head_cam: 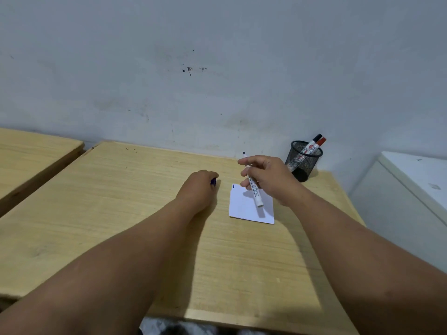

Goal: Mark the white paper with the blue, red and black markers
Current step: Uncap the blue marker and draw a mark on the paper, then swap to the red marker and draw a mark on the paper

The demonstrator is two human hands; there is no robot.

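Note:
A small white paper (244,209) lies on the wooden table (121,213), with a short blue mark at its top left corner. My right hand (268,177) holds the uncapped blue marker (255,192) above the paper, its dark tip pointing up and away toward the wall. My left hand (198,187) rests on the table just left of the paper, closed around the blue cap (213,182). The red marker (319,142) and the black marker (314,139) stand capped in the holder.
A black mesh pen holder (302,163) stands at the table's back right, near the wall. A second wooden table (31,160) sits to the left across a narrow gap. A white cabinet (411,189) stands to the right.

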